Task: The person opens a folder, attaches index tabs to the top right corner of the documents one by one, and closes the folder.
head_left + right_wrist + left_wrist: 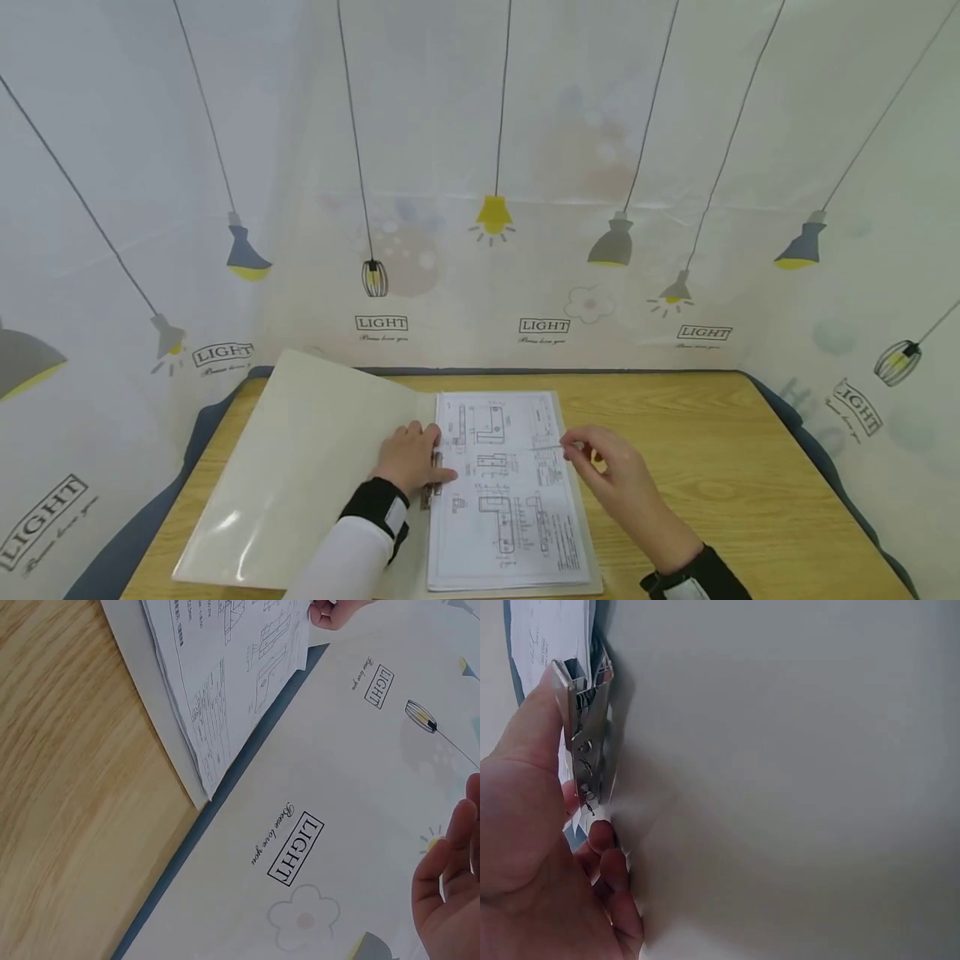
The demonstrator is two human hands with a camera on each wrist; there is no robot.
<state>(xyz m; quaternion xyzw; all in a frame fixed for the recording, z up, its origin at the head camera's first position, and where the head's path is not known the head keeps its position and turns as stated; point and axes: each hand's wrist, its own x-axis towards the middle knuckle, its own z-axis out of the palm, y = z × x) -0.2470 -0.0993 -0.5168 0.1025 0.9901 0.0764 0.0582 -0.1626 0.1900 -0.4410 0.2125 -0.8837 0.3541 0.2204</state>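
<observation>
A folder [300, 475] lies opened, its pale cover spread to the left. Printed technical drawings [517, 542] are stacked on its right side. My left hand [408, 458] is at the inner edge of the stack and grips the metal clip [592, 742]. Its thumb lies against the clip's upper end; other fingers are curled lower down, partly hidden. Over the right edge of the sheets, my right hand [618, 479] has thumb and forefinger tips together. They seem to pinch a thin grey strip [547, 447], whose kind I cannot make out.
The wood-grain table [750, 483] extends to the right of the folder. Behind it, a pale backdrop [450, 125] printed with lamps and LIGHT labels rises along the back and both sides.
</observation>
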